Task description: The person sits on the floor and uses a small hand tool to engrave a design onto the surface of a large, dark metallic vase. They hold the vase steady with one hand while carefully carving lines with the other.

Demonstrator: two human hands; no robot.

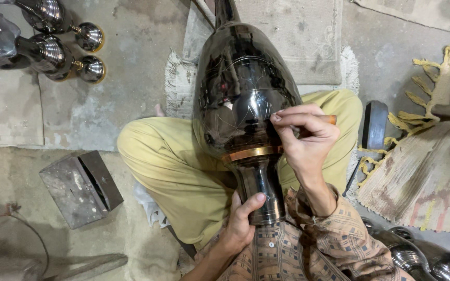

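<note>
Fingers (298, 120) of the right hand (308, 140) pinched narrow around a slim tool with an orange-brown handle (329, 119), tip pressed against the dark glossy vase (240, 88) just above its brass-coloured band (251, 153). Fingers (248, 204) of the left hand (240, 221) wrapped around the vase's narrow dark neck (260, 187), thumb laid along the front. Vase lying tilted across the lap, wide body pointing away, faint scratched lines across its black skin, resting on crossed legs in yellow-green trousers (173, 171). Sleeves of a patterned brown shirt (308, 244) at the bottom of the view. Seated on a pale fringed mat (298, 41) over a concrete floor (95, 99). At upper left, well apart, two shiny metal vessels with round brass-rimmed ends (42, 49). At lower left, a grey metal block (79, 187) on the floor. To the right, a dark flat-headed tool (375, 125) beside the knee, next to a worn striped rug with yellow tassels (423, 177). More polished dark metal pieces (423, 257) at lower right, near the elbow.
</note>
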